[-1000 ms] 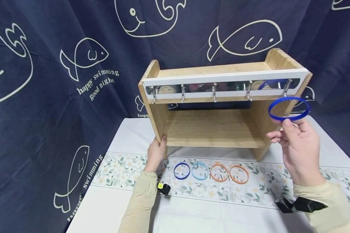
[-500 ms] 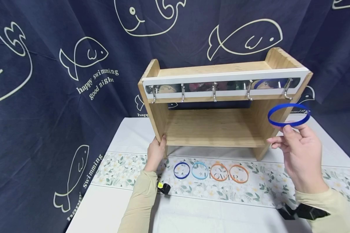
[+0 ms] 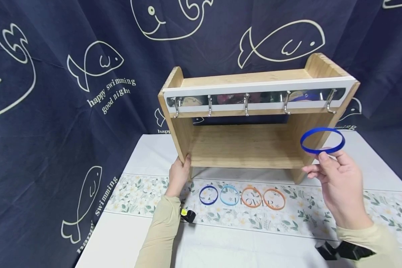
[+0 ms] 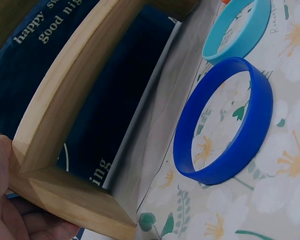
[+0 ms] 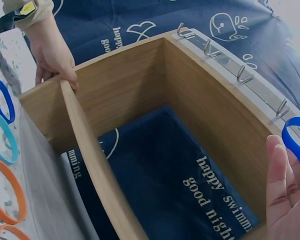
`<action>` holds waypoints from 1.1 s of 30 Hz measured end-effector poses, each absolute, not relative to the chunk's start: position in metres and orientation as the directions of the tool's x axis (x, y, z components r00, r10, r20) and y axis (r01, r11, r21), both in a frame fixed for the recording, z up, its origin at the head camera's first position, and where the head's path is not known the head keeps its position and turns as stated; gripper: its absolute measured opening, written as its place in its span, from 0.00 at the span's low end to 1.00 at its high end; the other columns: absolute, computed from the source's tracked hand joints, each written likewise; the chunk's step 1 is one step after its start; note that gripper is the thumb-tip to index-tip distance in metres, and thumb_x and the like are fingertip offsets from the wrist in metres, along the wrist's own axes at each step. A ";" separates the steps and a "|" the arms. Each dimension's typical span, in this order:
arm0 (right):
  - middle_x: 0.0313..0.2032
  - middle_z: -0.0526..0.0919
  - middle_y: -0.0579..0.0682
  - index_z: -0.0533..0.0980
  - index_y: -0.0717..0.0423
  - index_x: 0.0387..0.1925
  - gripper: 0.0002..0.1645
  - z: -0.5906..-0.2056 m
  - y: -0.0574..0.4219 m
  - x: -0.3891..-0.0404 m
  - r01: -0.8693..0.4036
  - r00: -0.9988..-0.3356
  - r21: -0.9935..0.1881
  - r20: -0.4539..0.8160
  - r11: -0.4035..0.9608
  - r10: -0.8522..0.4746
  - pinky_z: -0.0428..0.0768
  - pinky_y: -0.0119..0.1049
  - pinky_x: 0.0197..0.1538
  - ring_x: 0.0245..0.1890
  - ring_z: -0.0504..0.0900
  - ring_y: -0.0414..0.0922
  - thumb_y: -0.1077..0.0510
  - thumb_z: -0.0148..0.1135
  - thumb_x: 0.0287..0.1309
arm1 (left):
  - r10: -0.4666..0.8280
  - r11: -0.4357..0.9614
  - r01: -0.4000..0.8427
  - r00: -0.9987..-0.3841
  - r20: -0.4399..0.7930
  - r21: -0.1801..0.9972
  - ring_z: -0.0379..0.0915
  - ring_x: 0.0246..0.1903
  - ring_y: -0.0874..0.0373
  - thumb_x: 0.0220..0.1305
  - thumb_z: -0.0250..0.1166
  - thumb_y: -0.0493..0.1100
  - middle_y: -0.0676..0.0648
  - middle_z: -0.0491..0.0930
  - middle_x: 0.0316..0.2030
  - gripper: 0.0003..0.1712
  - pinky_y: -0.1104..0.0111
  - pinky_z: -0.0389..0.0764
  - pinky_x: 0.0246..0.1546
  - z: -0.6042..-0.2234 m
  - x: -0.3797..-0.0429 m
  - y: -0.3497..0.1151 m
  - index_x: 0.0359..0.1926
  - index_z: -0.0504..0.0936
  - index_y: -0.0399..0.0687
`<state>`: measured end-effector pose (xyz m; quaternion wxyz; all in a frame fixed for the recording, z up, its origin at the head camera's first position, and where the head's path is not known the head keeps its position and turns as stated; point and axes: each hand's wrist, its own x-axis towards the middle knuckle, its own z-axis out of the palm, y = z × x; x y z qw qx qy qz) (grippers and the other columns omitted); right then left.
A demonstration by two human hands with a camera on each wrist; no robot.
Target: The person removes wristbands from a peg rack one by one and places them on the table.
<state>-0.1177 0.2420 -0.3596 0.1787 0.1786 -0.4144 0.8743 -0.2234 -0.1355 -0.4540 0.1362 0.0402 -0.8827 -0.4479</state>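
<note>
My right hand (image 3: 343, 186) pinches a blue silicone wristband (image 3: 309, 149) between thumb and fingers, holding it roughly level in front of the right side of a wooden shelf (image 3: 246, 147). The band is below the rightmost of several metal hooks (image 3: 246, 106) and apart from it. With my left hand (image 3: 179, 176) I grip the lower front edge of the shelf's left side panel. On the table in front of the shelf lie a dark blue wristband (image 4: 257, 130), a light blue wristband (image 4: 257, 35) and two orange wristbands (image 5: 20, 197), in a row.
The hooks sit on a mirrored strip in a white board (image 3: 217, 89) along the shelf's upper front. A floral runner (image 3: 137, 193) crosses the white table (image 3: 221, 245). Behind hangs a dark blue curtain (image 3: 137, 22) with fish drawings.
My right hand has lowered with the blue wristband, away from the rightmost hook, then shifted slightly left. My left hand stays on the shelf's side panel.
</note>
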 end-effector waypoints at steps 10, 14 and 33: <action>0.40 0.85 0.64 0.71 0.75 0.49 0.12 -0.368 0.244 -0.115 -0.437 -0.884 -0.680 0.447 -0.589 0.141 0.82 0.35 0.27 0.27 0.87 0.52 0.76 0.43 0.68 | -0.190 0.602 0.060 -0.958 0.216 0.796 0.81 0.38 0.43 0.74 0.49 0.56 0.34 0.82 0.47 0.29 0.54 0.80 0.34 -0.455 -0.225 -0.136 0.63 0.73 0.39; 0.40 0.86 0.62 0.71 0.73 0.48 0.13 -0.371 0.245 -0.114 -0.427 -0.890 -0.697 0.435 -0.576 0.133 0.82 0.34 0.27 0.27 0.87 0.52 0.76 0.42 0.69 | -0.194 0.608 0.057 -0.957 0.217 0.792 0.81 0.37 0.42 0.74 0.49 0.56 0.34 0.82 0.45 0.29 0.53 0.80 0.33 -0.454 -0.225 -0.136 0.62 0.74 0.39; 0.36 0.87 0.56 0.74 0.66 0.43 0.12 -0.398 0.250 -0.103 -0.376 -0.923 -0.776 0.365 -0.507 0.125 0.81 0.31 0.27 0.28 0.87 0.48 0.74 0.43 0.69 | -0.209 0.611 0.042 -0.954 0.213 0.790 0.79 0.31 0.44 0.73 0.50 0.57 0.34 0.84 0.40 0.27 0.53 0.78 0.32 -0.454 -0.226 -0.136 0.57 0.77 0.40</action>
